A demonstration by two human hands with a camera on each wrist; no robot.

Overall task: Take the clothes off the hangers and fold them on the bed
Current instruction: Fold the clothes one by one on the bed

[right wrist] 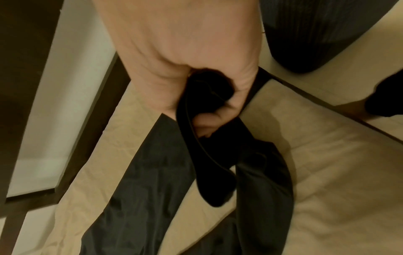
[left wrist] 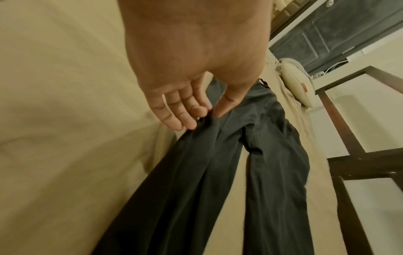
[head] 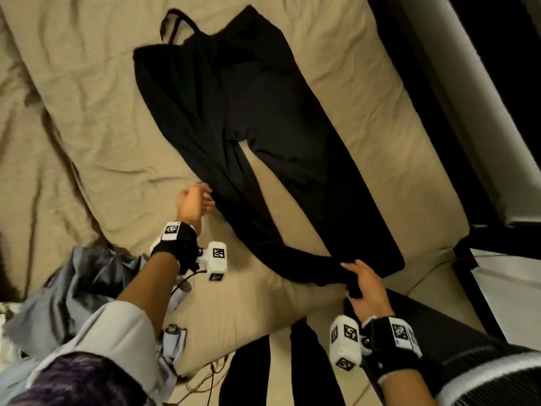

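Note:
A long black garment [head: 248,98] with shoulder straps and two legs lies spread out on the beige bed [head: 87,112]. My left hand [head: 194,202] is at the outer edge of its left leg, about halfway down. In the left wrist view the thumb and fingers [left wrist: 191,110] pinch a fold of the dark fabric [left wrist: 196,172]. My right hand [head: 363,282] grips the bunched hem of that same leg near the bed's front corner. The right wrist view shows the fingers [right wrist: 205,120] curled round the black cloth [right wrist: 209,163], lifting it off the sheet.
A heap of grey clothes [head: 67,288] lies at the bed's lower left. A dark bed frame [head: 439,112] runs along the right side. A cream object [left wrist: 296,82] sits at the far end. Thin cables [head: 210,373] trail by my legs.

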